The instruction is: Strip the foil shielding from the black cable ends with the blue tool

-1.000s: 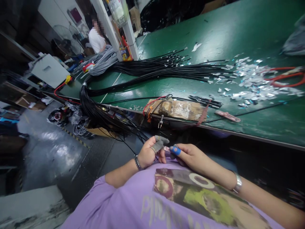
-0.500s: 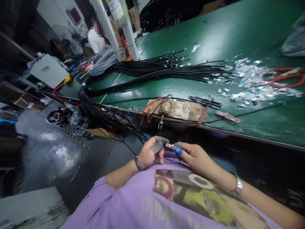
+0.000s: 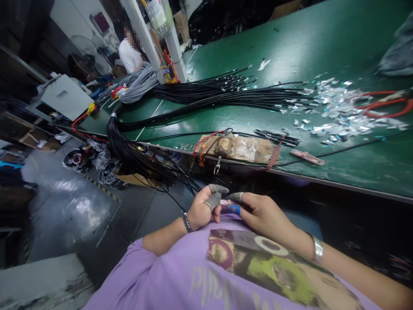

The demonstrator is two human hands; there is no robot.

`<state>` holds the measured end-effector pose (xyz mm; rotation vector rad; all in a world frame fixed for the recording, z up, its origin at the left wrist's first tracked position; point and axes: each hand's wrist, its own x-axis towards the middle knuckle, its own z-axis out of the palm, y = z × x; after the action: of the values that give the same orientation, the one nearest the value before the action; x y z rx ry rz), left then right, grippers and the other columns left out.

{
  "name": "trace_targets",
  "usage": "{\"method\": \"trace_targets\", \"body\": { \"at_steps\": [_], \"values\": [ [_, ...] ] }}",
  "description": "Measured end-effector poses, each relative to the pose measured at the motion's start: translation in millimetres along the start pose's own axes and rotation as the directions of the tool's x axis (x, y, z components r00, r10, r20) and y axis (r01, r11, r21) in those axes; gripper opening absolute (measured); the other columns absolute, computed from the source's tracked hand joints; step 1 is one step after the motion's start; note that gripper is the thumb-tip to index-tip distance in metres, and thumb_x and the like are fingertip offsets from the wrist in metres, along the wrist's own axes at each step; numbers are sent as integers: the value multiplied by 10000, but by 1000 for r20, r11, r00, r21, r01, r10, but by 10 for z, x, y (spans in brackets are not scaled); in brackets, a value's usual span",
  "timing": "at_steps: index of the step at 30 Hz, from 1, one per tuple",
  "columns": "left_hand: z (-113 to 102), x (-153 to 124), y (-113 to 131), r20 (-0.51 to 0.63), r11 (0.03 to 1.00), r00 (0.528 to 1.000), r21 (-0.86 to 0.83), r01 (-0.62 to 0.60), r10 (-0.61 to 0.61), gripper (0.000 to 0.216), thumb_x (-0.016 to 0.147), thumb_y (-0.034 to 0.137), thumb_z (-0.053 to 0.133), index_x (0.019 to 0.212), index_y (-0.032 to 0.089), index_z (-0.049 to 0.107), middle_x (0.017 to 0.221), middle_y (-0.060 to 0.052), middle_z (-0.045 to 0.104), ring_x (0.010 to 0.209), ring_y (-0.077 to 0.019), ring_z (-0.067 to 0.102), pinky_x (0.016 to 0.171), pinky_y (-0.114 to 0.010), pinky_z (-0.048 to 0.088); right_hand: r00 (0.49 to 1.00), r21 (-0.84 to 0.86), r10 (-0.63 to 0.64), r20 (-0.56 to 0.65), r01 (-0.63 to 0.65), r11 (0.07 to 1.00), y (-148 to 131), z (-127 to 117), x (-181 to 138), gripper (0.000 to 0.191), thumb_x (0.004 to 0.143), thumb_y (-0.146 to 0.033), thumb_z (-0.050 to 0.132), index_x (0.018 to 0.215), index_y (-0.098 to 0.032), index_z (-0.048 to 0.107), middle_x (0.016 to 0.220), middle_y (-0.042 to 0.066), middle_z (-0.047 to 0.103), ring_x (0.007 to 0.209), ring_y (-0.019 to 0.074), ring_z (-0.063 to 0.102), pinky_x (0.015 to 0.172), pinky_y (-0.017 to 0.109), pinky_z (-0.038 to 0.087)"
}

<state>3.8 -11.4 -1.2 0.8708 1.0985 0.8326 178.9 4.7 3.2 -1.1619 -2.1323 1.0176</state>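
My left hand (image 3: 202,208) is closed in front of my shirt, its grey-covered thumb and finger pressed together. What it pinches, if anything, is hidden. Close beside it, my right hand (image 3: 260,209) has its fingers drawn together, one in a grey cover and one wrapped with a blue band (image 3: 234,209). A small pinkish spot (image 3: 226,201) shows between the two hands; I cannot make out what it is. Thin black cables (image 3: 190,183) hang off the table edge and run down behind my left hand.
Black cable bundles (image 3: 193,106) lie across the green table (image 3: 322,47). Foil scraps (image 3: 342,107), orange-handled scissors (image 3: 387,105), a pink tool (image 3: 307,157), dark tweezers (image 3: 279,137) and a wooden block (image 3: 248,149) lie there too. A person (image 3: 129,56) sits at the far left.
My right hand has turned slightly and its fingers have closed in toward my left hand. The blue-banded finger has moved left and down. My left hand has hardly moved.
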Motion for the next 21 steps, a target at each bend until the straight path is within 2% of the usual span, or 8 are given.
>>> {"method": "trace_targets", "body": {
  "at_steps": [5, 9, 13, 15, 17, 19, 21],
  "values": [
    [13, 5, -51, -20, 991, 995, 98, -94, 97, 557, 779, 587, 546, 1118, 145, 542, 440, 97, 460, 321, -64, 431, 346, -168, 335, 998, -104, -26, -54, 20, 994, -36, 23, 11, 180, 791, -218, 475, 640, -196, 570, 602, 41, 641, 539, 164, 583, 493, 245, 392],
    [22, 16, -60, -20, 962, 986, 222, -157, 165, 547, 819, 569, 510, 1178, 158, 543, 460, 90, 461, 342, -62, 446, 369, -173, 361, 994, -170, -52, -94, 35, 985, -42, 31, 21, 173, 764, -183, 474, 614, -206, 557, 583, 29, 632, 524, 150, 563, 492, 237, 375],
    [-12, 7, -6, -41, 954, 981, 244, -175, 190, 563, 829, 588, 491, 1208, 173, 527, 488, 79, 482, 362, -68, 454, 383, -181, 361, 994, -69, -46, -97, 39, 997, -30, 9, 23, 185, 822, -257, 485, 722, -199, 630, 645, 38, 672, 572, 161, 599, 522, 240, 423],
    [-37, -4, 31, -127, 944, 951, 211, -253, 283, 543, 823, 600, 494, 1154, 174, 553, 527, 63, 508, 397, -69, 472, 410, -185, 370, 993, -34, -57, -100, 53, 998, -38, -14, 20, 213, 844, -295, 483, 745, -195, 643, 648, 43, 675, 574, 164, 604, 528, 245, 433],
    [-40, -12, 77, -226, 912, 885, 158, -378, 406, 522, 811, 617, 501, 1068, 170, 582, 595, 31, 560, 490, -85, 532, 487, -200, 416, 992, -33, -73, -101, 70, 997, -57, -33, 15, 246, 858, -326, 480, 718, -198, 638, 633, 45, 670, 566, 162, 598, 526, 246, 431],
    [-5, -7, 133, -265, 878, 839, 81, -472, 476, 541, 783, 658, 502, 999, 170, 593, 692, -14, 622, 639, -131, 601, 604, -242, 466, 993, -18, -89, -76, 88, 996, -80, -39, 11, 268, 871, -354, 475, 727, -203, 643, 654, 47, 680, 579, 161, 603, 536, 244, 438],
    [64, 17, 194, -232, 868, 844, 0, -497, 484, 596, 744, 713, 486, 963, 170, 597, 801, -58, 661, 789, -186, 630, 718, -299, 484, 994, 6, -107, -37, 107, 994, -97, -30, 9, 267, 880, -359, 469, 776, -203, 659, 696, 50, 695, 603, 161, 611, 555, 244, 448]
  ]
}}
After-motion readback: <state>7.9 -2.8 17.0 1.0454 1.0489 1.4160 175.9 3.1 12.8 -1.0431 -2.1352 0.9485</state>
